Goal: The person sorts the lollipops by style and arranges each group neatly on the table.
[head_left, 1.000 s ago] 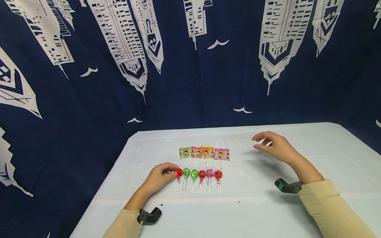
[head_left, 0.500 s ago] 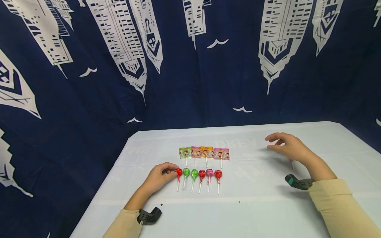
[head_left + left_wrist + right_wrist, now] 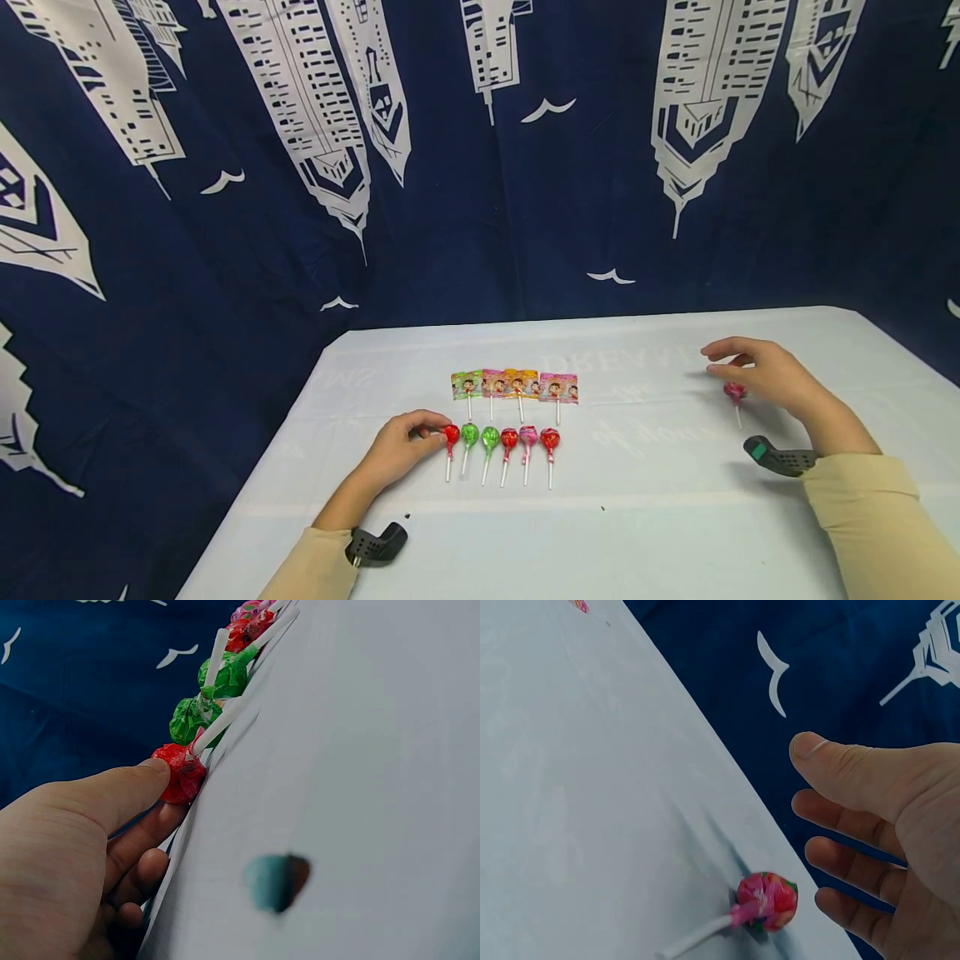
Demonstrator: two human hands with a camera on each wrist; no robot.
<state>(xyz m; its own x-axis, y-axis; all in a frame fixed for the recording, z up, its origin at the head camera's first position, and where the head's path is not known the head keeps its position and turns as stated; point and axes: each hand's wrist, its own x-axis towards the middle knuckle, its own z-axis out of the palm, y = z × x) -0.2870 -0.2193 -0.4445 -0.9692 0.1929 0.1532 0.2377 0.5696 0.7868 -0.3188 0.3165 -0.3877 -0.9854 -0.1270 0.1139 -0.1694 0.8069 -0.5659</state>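
My left hand [image 3: 405, 446] pinches the head of the red lollipop [image 3: 180, 774] at the left end of a row, thumb on one side and forefinger on the other. Beside it in the row lie two green lollipops [image 3: 469, 435], then red and pink ones [image 3: 528, 436], sticks toward me. At the right, my right hand [image 3: 761, 371] hovers over the table with fingers loosely bent and nothing between them. A separate pink-red lollipop [image 3: 767, 901] lies just below its fingers in the right wrist view, apart from the hand.
Behind the row lie several flat-wrapped lollipops [image 3: 517, 383] in green, pink and orange. All rest on a white-covered table [image 3: 637, 542]. A dark blue cloth [image 3: 495, 208] printed with white buildings hangs behind its far edge. Small dark specks [image 3: 407, 516] dot the surface.
My right hand has moved rightward across the table, and the separate pink-red lollipop, hidden behind it before, has come into view. My left hand has stayed put on the red lollipop.
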